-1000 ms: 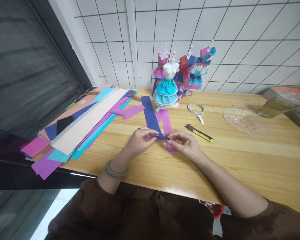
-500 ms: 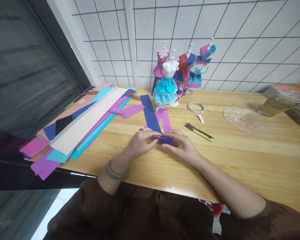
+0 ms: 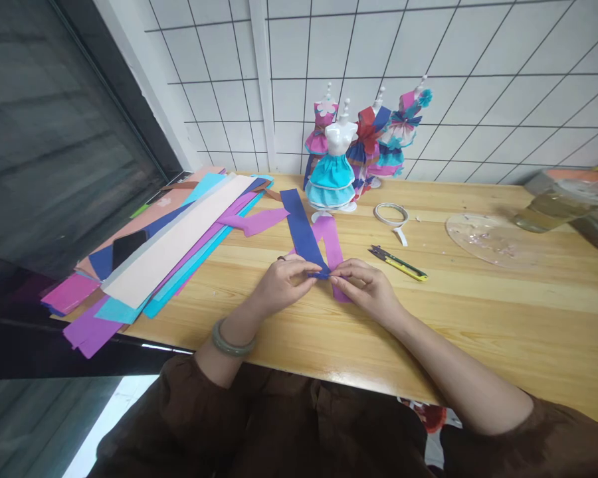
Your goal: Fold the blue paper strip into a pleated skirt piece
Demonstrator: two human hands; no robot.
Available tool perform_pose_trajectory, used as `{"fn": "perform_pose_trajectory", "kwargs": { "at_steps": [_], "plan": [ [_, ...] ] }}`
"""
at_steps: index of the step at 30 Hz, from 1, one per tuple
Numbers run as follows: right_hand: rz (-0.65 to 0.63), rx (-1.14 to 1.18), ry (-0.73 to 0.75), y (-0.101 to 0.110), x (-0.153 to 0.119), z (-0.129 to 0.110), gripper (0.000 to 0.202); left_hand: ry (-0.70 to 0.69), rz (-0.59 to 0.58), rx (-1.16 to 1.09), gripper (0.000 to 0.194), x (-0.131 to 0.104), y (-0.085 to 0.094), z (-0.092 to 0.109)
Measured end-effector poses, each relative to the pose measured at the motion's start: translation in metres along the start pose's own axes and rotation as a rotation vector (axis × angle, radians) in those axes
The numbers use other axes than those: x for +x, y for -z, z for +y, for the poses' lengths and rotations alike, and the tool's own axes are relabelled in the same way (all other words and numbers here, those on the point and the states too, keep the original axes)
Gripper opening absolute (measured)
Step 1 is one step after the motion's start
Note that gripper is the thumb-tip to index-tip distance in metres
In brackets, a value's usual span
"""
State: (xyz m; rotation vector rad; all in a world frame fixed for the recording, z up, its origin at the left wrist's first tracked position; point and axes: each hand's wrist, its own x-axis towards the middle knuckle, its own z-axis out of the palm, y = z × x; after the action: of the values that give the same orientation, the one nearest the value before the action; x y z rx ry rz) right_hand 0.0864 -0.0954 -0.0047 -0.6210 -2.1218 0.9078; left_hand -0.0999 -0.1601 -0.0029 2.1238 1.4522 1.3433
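Both my hands pinch the near, folded end of a dark blue paper strip (image 3: 301, 226), whose long flat part runs away toward the dress forms. My left hand (image 3: 284, 282) grips it from the left, thumb and fingers together. From the right, my right hand (image 3: 363, 287) closes its fingertips on the same end. The folds are mostly hidden by my fingers. Beneath the blue strip lies a purple strip (image 3: 333, 242), bent in a peak. Thread snips with a yellow handle (image 3: 399, 263) lie to the right of my right hand.
Layered colored sheets (image 3: 179, 242) and a phone (image 3: 128, 249) lie at the left. Small dress forms (image 3: 331, 179) in paper dresses stand at the back. A tape roll (image 3: 390, 214), a clear plate (image 3: 483, 239) with small bits and a cup of liquid (image 3: 553, 209) are at the right.
My right fingertips have closed in on the folded end. The pleated edge that showed between my hands is now mostly covered, and more of the purple strip shows below.
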Motion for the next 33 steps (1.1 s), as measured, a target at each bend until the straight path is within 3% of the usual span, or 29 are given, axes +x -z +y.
{"fn": "perform_pose_trajectory", "kwargs": {
  "at_steps": [5, 10, 17, 33],
  "plan": [
    [0.044, -0.044, 0.045, 0.0011, -0.0007, 0.0001, 0.011, 0.080, -0.050, -0.027, 0.023, 0.0010, 0.0061, 0.0038],
    [0.016, -0.104, 0.093, 0.0011, -0.0018, 0.0000, 0.013, 0.047, -0.161, -0.002, 0.038, 0.0019, 0.0062, 0.0078],
    [-0.011, -0.164, 0.150, -0.0027, -0.0032, -0.0008, 0.012, 0.049, -0.128, -0.011, 0.015, 0.0012, 0.0003, 0.0031],
    [-0.012, -0.157, 0.125, 0.0008, -0.0032, -0.0001, 0.021, 0.076, -0.107, -0.043, 0.013, 0.0019, 0.0027, 0.0026]
  ]
}}
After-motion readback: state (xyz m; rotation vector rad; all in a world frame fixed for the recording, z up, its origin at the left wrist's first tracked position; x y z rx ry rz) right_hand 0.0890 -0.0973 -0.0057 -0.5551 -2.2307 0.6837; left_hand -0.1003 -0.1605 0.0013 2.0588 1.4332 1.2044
